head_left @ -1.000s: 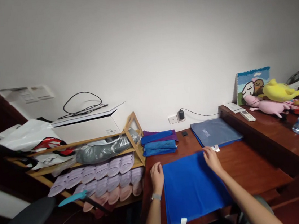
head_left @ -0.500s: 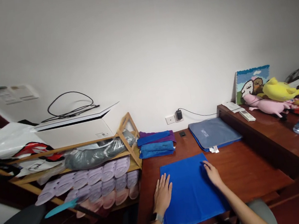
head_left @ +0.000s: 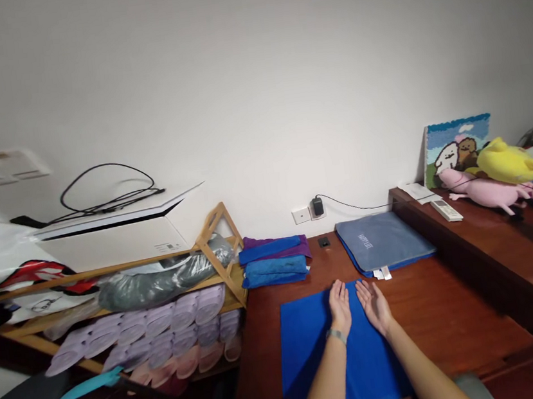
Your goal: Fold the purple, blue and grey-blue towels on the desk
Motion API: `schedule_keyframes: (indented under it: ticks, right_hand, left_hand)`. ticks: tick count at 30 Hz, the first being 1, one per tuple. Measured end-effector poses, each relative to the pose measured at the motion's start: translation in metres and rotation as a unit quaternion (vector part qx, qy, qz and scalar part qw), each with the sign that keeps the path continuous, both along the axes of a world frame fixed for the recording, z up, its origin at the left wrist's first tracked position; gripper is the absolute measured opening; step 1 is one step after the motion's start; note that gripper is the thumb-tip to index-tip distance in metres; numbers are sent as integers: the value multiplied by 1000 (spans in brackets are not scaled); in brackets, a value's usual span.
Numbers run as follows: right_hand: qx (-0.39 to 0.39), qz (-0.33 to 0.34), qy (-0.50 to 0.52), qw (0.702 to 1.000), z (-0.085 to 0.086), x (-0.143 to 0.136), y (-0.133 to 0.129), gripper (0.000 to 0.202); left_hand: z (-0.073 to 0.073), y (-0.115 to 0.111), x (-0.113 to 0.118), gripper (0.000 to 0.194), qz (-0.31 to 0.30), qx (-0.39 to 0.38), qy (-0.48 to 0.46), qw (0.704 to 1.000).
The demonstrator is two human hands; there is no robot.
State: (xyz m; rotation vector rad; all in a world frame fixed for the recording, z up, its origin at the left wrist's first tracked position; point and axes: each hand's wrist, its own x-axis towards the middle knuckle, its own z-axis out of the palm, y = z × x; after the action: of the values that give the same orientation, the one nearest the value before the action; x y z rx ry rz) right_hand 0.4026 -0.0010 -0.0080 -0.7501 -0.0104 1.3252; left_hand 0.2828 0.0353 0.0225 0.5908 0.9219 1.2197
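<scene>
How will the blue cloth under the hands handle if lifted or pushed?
The blue cloth will likely droop when lifted: it looks thin and lies flat. Probably light for its spread, given that thinness. Pushed, it may slide or wrinkle, as the table looks smooth and glossy.

Blue cloth, flat on the brown desk

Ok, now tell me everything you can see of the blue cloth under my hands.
The blue cloth is a plain, bright, four-cornered piece, apparently soft fabric, spread flat on the brown wooden desk. Your left hand and right hand are open over its far part, touching or not I can't tell. Your forearms hide part of it.
</scene>
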Motion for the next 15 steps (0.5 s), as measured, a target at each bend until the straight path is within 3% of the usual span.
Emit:
schedule_keyframes:
  ticks: [2,8,10,13,15]
  right_hand:
    - [4,4,-11,1000,-2,1,0,27]
    - [17,18,-81,996,-4,2,-2,37]
    - [17,19,-107,994,-4,1,-2,40]
    - [15,24,-150,988,-4,1,-2,47]
    - [15,24,-162,986,-4,0,-2,48]
  left_hand:
    - [-2,9,-22,47,18,-5,7,1000]
    - [5,35,-144,66,53,43,128,989]
    - [11,42,-175,70,66,63,178,980]
    - [18,45,-194,70,92,99,229,964]
    - [20,39,-184,68,96,129,243,957]
